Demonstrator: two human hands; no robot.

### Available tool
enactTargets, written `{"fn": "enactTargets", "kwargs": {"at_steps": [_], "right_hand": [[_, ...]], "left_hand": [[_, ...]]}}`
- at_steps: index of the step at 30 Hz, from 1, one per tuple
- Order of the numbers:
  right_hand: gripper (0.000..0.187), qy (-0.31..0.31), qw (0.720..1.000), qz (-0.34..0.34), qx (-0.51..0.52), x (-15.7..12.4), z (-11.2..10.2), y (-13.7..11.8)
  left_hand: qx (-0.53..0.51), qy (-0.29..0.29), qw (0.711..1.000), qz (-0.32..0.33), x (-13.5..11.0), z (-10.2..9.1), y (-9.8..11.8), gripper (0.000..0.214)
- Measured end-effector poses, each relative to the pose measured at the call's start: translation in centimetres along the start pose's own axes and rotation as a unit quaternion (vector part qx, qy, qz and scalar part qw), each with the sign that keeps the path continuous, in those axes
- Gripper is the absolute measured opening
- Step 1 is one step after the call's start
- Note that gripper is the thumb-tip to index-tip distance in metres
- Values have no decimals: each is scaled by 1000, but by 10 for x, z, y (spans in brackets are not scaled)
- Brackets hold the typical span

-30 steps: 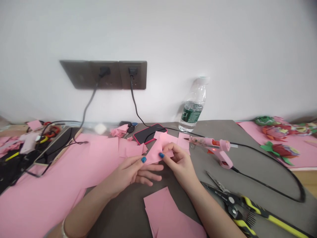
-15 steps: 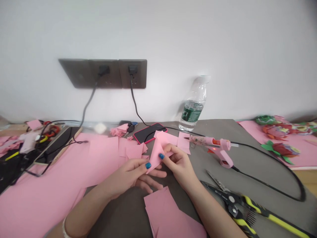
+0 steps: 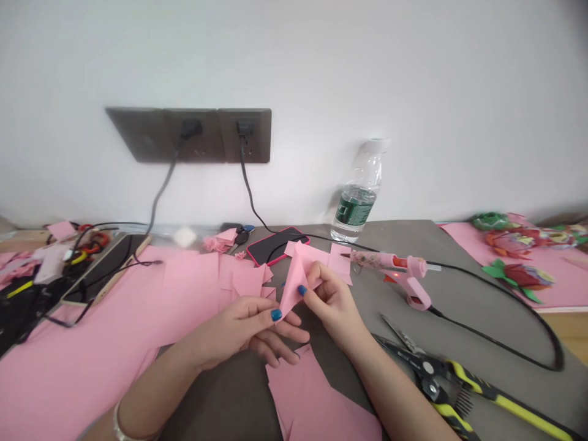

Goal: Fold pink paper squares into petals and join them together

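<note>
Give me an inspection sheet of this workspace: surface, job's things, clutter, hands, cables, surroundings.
Surface: grey mat, large pink sheet on its left.
Job's things: folded pink paper; loose pink squares below it.
Clutter: pink hot glue gun, yellow-handled pliers, phone in pink case, keys.
Hands: left hand and right hand both pinch the paper.
Cables: glue-gun cord looping across the mat; two black cords from wall sockets.
Surroundings: water bottle, paper flowers at right.
</note>
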State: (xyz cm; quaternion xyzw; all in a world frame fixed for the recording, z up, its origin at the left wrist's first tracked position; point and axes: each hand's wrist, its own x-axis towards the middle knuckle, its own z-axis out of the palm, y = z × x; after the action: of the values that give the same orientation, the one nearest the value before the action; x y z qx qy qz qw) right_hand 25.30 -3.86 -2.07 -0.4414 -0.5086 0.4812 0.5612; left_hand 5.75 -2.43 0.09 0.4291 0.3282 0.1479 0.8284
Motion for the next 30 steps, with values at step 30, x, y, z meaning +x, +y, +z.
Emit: {"fn": "enactTargets", "kwargs": {"at_steps": [30], "right_hand": [[38,10,999,5,-51,-2,0,0]], "left_hand": [[123,-34,992,-19,-1,-3,3,35]]}}
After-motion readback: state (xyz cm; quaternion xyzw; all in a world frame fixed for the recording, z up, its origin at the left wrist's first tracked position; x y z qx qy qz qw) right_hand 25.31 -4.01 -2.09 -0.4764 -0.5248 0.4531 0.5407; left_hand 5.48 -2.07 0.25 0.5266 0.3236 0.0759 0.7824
